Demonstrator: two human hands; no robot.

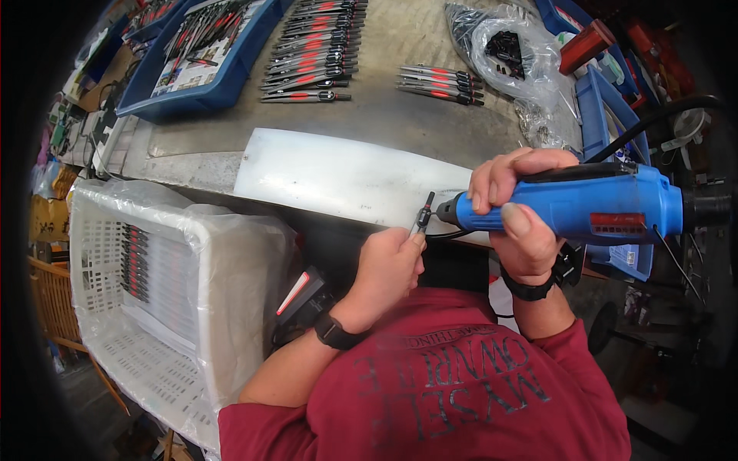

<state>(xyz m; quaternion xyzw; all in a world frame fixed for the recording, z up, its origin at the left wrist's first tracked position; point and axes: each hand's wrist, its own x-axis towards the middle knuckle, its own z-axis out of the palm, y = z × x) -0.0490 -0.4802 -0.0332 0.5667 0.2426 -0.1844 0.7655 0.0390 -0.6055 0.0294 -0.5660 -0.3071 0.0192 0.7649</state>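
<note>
My left hand (392, 261) is closed round the lower part of a slim grey drawing compass (423, 217), its black head pointing up past my fingers. Wrapped about a blue electric screwdriver (573, 203) is my right hand (526, 211), with the thumb and fingers on its body. The screwdriver lies level, its black nose close against the side of the compass head. Whether the tip sits in a screw is too small to tell. Both hands are over the near edge of a white board (330, 173) on the bench.
Rows of grey and red compasses (315, 46) lie on the bench (384, 115), with a smaller group (440, 83) to their right. A blue bin (223, 96) stands far left, a plastic bag of black parts (503, 54) far right. A lined white crate (207, 292) holds compasses at left.
</note>
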